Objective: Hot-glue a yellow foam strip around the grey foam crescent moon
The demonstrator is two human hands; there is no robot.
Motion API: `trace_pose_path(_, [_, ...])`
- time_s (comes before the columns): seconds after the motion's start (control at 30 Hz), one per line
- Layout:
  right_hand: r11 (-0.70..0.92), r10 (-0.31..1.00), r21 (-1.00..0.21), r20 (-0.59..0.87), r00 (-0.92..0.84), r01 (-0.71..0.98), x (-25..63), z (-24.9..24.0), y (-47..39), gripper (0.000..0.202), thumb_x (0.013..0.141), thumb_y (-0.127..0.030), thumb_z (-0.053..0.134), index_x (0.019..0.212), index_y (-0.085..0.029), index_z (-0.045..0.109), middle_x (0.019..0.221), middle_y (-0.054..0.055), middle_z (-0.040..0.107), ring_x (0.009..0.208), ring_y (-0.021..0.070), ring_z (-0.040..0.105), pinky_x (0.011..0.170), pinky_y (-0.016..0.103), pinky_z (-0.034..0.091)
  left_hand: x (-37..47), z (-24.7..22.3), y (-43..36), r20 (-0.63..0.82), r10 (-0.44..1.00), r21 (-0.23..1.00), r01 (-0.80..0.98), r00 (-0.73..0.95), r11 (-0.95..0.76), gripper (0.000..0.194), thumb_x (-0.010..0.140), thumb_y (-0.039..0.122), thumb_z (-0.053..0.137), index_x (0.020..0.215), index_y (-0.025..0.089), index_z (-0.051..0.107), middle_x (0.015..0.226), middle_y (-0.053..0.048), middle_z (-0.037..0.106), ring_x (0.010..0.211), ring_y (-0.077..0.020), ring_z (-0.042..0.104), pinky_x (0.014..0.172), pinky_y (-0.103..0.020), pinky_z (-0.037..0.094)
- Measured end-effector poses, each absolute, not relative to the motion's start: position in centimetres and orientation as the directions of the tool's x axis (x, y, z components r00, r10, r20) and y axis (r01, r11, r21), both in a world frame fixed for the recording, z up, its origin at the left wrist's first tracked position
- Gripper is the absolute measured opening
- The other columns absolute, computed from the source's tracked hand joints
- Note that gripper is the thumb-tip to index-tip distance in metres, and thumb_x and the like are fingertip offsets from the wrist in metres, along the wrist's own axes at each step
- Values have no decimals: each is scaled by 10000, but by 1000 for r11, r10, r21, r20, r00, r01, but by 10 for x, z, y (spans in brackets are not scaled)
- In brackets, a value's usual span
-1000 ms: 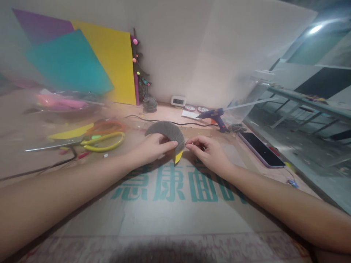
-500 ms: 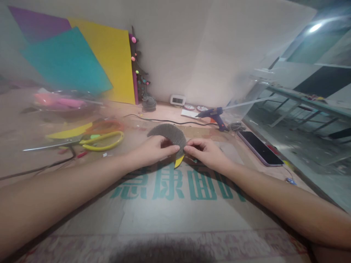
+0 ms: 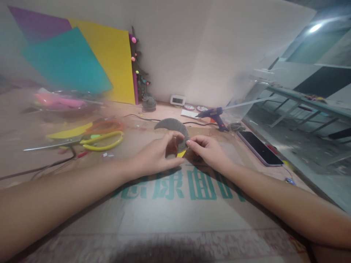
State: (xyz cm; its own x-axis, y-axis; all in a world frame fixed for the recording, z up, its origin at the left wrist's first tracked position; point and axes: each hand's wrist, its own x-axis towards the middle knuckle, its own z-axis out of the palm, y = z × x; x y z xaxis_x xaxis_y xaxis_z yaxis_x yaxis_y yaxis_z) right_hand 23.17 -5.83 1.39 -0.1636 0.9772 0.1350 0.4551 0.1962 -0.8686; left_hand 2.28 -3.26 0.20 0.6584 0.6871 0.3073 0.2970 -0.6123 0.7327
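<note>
A grey, finely ribbed crescent (image 3: 175, 125) is held just above the cardboard (image 3: 175, 217), its curved back to the upper right. A bit of yellow sheet (image 3: 181, 154) shows at its lower tip. My right hand (image 3: 210, 149) pinches the crescent's right edge between thumb and fingertips. On the inner side, my left hand (image 3: 155, 153) has its thumb spread well away from its bent fingers. Those fingers overlap the crescent from my viewpoint; whether they touch it I cannot tell.
Yellow-handled scissors (image 3: 102, 141) and a yellow scrap (image 3: 71, 130) lie left. A blue glue gun (image 3: 216, 116) rests at the back, its dark cord running left. A phone (image 3: 259, 148) lies right. Coloured sheets (image 3: 68, 62) lean on the wall; a plastic bowl (image 3: 68, 102) sits before them.
My left thumb has come away from the crescent and the hand has opened. The crescent has shifted slightly up and right, and less yellow shows. My right hand keeps its pinch.
</note>
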Motion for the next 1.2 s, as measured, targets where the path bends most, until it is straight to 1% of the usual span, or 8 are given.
trace_pose_path(0.07, [201, 975, -866, 135, -174, 458, 232, 14, -59, 315, 846, -467, 575, 740, -173, 615, 601, -24, 537, 532, 102, 450, 505, 236, 365, 23, 2, -34, 288, 659, 697, 320, 695, -642, 724, 777, 371, 664, 1408, 220, 343, 944, -33, 602, 839, -181, 591, 744, -301, 470])
trace_pose_path(0.13, [205, 975, -863, 138, -175, 463, 231, 15, -60, 310, 849, -463, 573, 742, -174, 614, 589, -34, 515, 523, 98, 434, 500, 232, 356, 24, 2, -34, 279, 646, 667, 340, 711, -663, 757, 791, 315, 635, 1461, 234, 292, 899, -20, 588, 792, -172, 574, 708, -293, 459])
trace_pose_path(0.3, [215, 971, -867, 142, -191, 450, 230, 15, -60, 316, 858, -466, 562, 723, -181, 587, 562, -49, 463, 506, 95, 408, 492, 230, 342, 23, 4, -34, 293, 642, 680, 318, 709, -661, 697, 811, 284, 589, 1451, 236, 319, 980, -43, 591, 837, -173, 575, 752, -301, 472])
trace_pose_path(0.4, [222, 969, -865, 146, -199, 450, 230, 13, -59, 307, 859, -460, 564, 735, -180, 590, 579, -44, 476, 519, 95, 417, 494, 228, 341, 22, 5, -35, 279, 660, 701, 321, 698, -637, 686, 802, 318, 615, 1426, 225, 346, 1003, -49, 583, 891, -183, 578, 787, -307, 484])
trace_pose_path(0.57, [246, 961, -852, 151, -233, 462, 229, 14, -60, 295, 857, -437, 571, 726, -175, 600, 591, -37, 499, 532, 95, 441, 501, 229, 346, 22, 2, -34, 309, 668, 707, 305, 677, -637, 545, 845, 243, 538, 1367, 216, 384, 1080, -68, 578, 911, -172, 587, 815, -309, 490])
trace_pose_path(0.8, [238, 949, -876, 118, -292, 419, 228, 14, -63, 284, 857, -446, 586, 770, -176, 595, 604, -38, 507, 542, 94, 450, 508, 230, 355, 23, -3, -32, 343, 672, 707, 291, 656, -645, 493, 851, 204, 502, 1334, 220, 408, 1177, -88, 570, 940, -174, 590, 839, -321, 494])
trace_pose_path(0.93, [196, 956, -892, 81, -283, 407, 229, 13, -62, 249, 842, -412, 605, 787, -169, 590, 617, -37, 517, 540, 88, 458, 505, 224, 361, 23, -2, -32, 348, 664, 690, 299, 662, -659, 496, 841, 173, 492, 1330, 213, 415, 1149, -83, 578, 901, -166, 581, 831, -323, 496])
trace_pose_path(1.2, [110, 963, -938, 18, -270, 329, 229, 11, -58, 303, 819, -466, 620, 757, -176, 554, 576, -51, 505, 491, 80, 459, 467, 211, 356, 22, -6, -29, 353, 632, 665, 291, 689, -688, 510, 834, 142, 486, 1333, 211, 407, 1117, -69, 577, 870, -157, 576, 799, -321, 499])
